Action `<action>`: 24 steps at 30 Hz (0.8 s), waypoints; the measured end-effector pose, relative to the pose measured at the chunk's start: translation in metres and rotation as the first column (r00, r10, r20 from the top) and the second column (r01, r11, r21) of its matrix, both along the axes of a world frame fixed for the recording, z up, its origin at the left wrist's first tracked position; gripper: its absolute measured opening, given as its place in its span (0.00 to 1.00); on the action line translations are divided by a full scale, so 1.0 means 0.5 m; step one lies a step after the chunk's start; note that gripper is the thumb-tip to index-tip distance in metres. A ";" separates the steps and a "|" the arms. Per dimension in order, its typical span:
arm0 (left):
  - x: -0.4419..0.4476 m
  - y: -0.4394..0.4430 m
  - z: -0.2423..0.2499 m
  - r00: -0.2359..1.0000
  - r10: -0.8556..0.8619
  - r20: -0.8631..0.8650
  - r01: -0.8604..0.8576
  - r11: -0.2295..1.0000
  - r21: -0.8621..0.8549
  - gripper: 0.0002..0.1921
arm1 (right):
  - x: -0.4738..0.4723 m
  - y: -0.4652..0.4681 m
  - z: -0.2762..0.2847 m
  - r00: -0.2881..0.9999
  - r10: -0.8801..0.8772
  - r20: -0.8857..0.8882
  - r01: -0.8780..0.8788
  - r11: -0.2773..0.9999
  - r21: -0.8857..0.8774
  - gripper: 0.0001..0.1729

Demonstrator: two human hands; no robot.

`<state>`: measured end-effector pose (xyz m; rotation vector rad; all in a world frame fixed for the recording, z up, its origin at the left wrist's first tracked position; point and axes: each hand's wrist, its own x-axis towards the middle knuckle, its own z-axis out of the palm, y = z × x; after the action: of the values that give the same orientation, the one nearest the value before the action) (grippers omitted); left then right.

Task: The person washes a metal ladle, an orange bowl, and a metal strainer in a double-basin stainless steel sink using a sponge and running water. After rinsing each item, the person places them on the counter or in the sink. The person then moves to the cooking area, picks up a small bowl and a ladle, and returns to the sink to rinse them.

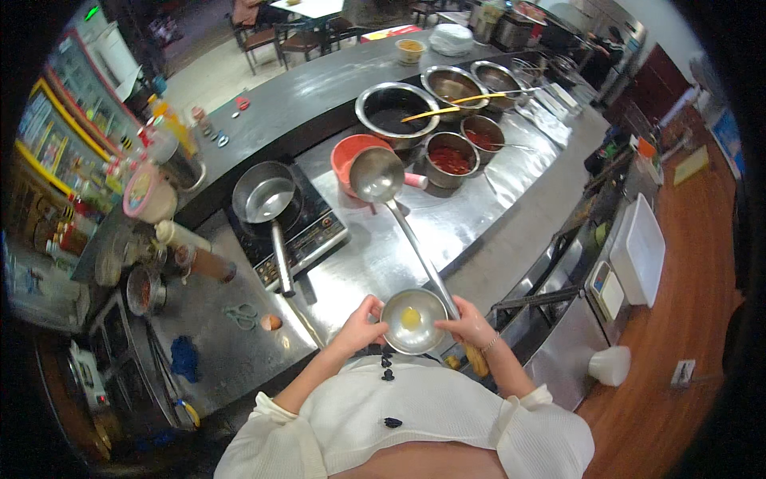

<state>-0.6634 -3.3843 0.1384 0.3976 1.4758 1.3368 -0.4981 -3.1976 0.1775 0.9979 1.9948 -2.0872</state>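
A small metal bowl (398, 341) with a cracked raw egg (411, 318) in it is held in front of my body. My left hand (364, 323) grips its left rim. On the opposite side, my right hand (470, 326) has its thumb at the rim and also holds a long-handled ladle (413, 236). The ladle's wooden grip end sticks out below that hand, and its cup reaches over an orange-red plastic basin (344, 157). An eggshell (271, 322) lies on the steel counter to the left, beside scissors (241, 316).
A saucepan (263, 194) containing clear liquid sits on an induction cooker (323, 224), its handle towards me. Large metal pots (397, 90) and smaller pots of red sauce (450, 160) stand farther back. Squeeze bottles (206, 263) are at left; a white tray (639, 251) is at right.
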 end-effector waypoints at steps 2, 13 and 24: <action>0.012 0.041 0.000 0.988 -0.155 0.014 0.155 0.988 -0.009 0.17 | 0.051 0.002 -0.007 0.993 -0.116 0.025 0.117 0.992 -0.040 0.16; -0.221 0.581 -0.245 0.675 0.320 0.665 -0.400 0.916 -0.034 0.14 | 0.333 0.146 -0.114 0.670 -0.741 0.040 0.742 0.670 -0.022 0.12; -0.325 0.622 -0.329 0.611 0.633 0.474 -0.691 0.720 -0.071 0.05 | 0.455 0.346 -0.172 0.534 -0.839 0.106 0.844 0.524 -0.113 0.09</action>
<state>-0.8261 -3.0732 -0.0263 -0.4600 1.1476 1.9510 -0.2704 -3.0248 0.0913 2.3020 1.3591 -2.4933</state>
